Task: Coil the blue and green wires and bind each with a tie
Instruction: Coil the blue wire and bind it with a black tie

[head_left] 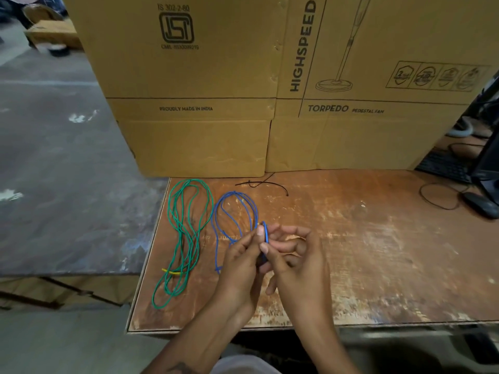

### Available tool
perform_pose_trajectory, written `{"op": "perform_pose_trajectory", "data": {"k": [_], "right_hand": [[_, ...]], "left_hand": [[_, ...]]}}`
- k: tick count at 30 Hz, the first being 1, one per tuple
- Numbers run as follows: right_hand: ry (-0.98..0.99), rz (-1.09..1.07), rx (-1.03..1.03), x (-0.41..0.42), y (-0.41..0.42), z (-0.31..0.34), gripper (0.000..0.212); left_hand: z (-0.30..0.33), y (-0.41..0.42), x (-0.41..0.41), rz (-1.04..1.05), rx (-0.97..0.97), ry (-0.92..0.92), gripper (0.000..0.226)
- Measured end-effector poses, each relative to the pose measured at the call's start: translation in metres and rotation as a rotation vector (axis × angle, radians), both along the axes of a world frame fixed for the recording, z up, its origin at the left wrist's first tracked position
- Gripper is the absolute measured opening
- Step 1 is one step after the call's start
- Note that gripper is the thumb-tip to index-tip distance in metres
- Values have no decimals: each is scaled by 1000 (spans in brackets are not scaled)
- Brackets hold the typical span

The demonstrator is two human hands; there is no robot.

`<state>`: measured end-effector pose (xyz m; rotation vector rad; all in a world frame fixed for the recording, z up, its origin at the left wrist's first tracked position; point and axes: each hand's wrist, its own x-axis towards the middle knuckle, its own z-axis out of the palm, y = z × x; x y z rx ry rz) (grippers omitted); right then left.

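Note:
The green wire [186, 238] lies in long loose loops along the left edge of the worn wooden table [364, 252], with a short yellow piece [172, 271] across its lower part. To its right the blue wire [229, 214] lies in loose loops. One end of the blue wire rises as a small loop between my hands. My left hand [240, 268] pinches that loop with thumb and fingers. My right hand [291, 255] holds the same loop from the other side. Thin black ties [259, 184] lie at the back of the table.
Large cardboard fan boxes [243, 90] stand along the table's back edge. A black keyboard [445, 166], a mouse [479, 203] with its cable, and a monitor base are at the far right. Grey floor lies beyond the left edge.

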<state>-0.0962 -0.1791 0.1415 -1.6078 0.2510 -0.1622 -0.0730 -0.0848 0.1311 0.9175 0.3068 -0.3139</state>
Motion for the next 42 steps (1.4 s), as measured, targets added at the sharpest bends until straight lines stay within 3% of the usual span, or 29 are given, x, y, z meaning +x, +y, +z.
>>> {"op": "perform_pose_trajectory", "data": {"k": [6,9,13,16,21,23,26,28,30,32,35,36,38,42], "right_hand": [[17,-27,-168,2,-8,-9,48],[39,48,-289,-4,-9,-25,39],[0,341,-212,-11,-21,-40,20],[-21,542,-298,-9,-39,-64,28],[33,656,-168,3,-69,-90,31],[25,601,-126,12,-73,-91,26],[40,478,-168,33,-76,-90,30],[111,459,-288,49,-76,-88,47],[212,465,-354,63,-75,-82,56],[316,416,-202,71,-71,-69,54],[535,338,397,83,-67,-56,40],[578,357,566,84,-64,-49,31],[563,449,631,84,-58,-34,32],[393,538,219,74,-48,-12,30]], "left_hand": [[9,10,4,-17,-418,193,24],[5,12,9,22,-402,152,16],[2,10,25,95,-310,129,15],[6,17,40,64,-420,110,21],[8,29,59,5,-531,133,25],[5,29,63,60,-412,71,22],[7,26,58,83,4,-106,19],[9,24,49,-16,269,-237,23],[12,26,40,-173,411,-337,25],[16,35,32,-436,431,-399,26],[10,41,26,-734,547,-472,24],[3,41,27,-740,653,-495,23],[-14,37,27,-641,844,-529,23],[-45,32,27,-289,931,-480,20]]}}
